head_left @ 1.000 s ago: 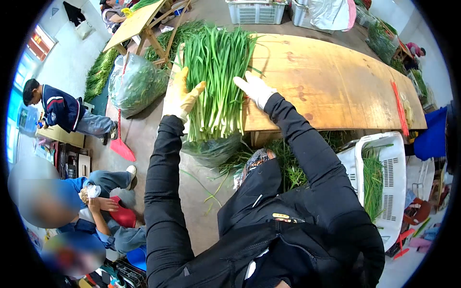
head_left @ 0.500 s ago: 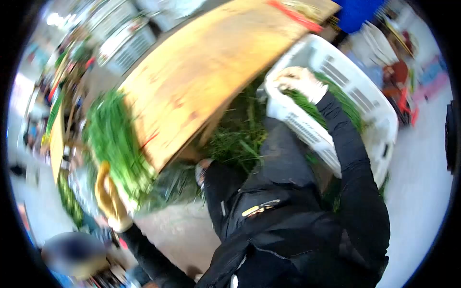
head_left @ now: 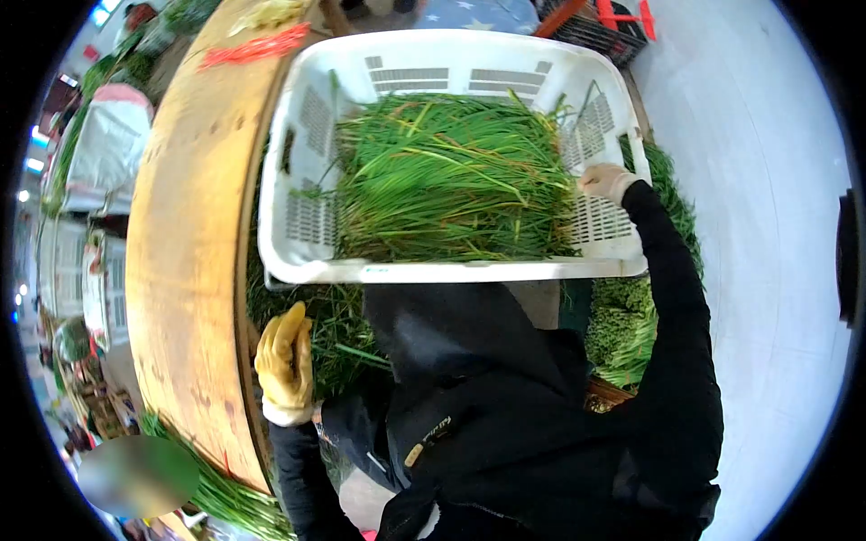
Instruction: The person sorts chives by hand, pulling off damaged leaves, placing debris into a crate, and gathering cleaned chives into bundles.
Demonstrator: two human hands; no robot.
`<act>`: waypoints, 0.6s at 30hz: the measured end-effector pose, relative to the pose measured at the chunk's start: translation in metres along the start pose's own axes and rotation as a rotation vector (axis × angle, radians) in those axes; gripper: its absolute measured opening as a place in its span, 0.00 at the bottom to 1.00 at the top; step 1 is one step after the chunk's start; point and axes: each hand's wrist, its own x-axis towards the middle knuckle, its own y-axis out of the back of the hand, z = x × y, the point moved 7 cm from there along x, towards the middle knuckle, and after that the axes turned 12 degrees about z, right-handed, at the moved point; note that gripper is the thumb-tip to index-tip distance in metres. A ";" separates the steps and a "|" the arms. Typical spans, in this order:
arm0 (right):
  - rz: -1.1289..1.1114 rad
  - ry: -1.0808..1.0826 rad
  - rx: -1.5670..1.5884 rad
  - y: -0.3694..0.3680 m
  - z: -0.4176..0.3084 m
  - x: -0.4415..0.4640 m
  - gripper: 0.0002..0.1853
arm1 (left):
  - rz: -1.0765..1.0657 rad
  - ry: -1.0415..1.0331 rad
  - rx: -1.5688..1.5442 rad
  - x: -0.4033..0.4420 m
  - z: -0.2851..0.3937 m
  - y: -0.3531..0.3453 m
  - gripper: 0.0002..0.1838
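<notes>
A white plastic basket holds a wide heap of long green leaves that look like Chinese chives. My right hand, in a pale glove, is inside the basket at the right end of the leaves. Its fingers are curled; what they hold, if anything, is hidden. My left hand, in a yellow rubber glove, hovers below the basket's near left corner beside the wooden table. It holds nothing, with its fingers loosely bent and the thumb apart.
Red ties and a yellowish glove lie on the table's far end. A bundle of long greens sits at its near end. Loose greens lie beneath the basket, with more greens at right. A black crate stands behind.
My view has turned, bringing the basket squarely before me. My left hand has moved from beside the bundle to near the basket. My right hand is now at the basket's right end.
</notes>
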 end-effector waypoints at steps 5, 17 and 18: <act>-0.606 -0.080 -0.302 -0.080 0.014 0.020 0.15 | -0.066 0.185 -0.131 0.035 -0.065 -0.103 0.13; -0.187 -0.252 -0.193 -0.153 -0.078 0.159 0.40 | -0.274 0.288 0.290 0.048 -0.074 -0.137 0.12; -0.183 -0.244 -0.179 -0.159 -0.071 0.168 0.34 | -0.277 0.290 0.297 0.049 -0.075 -0.137 0.12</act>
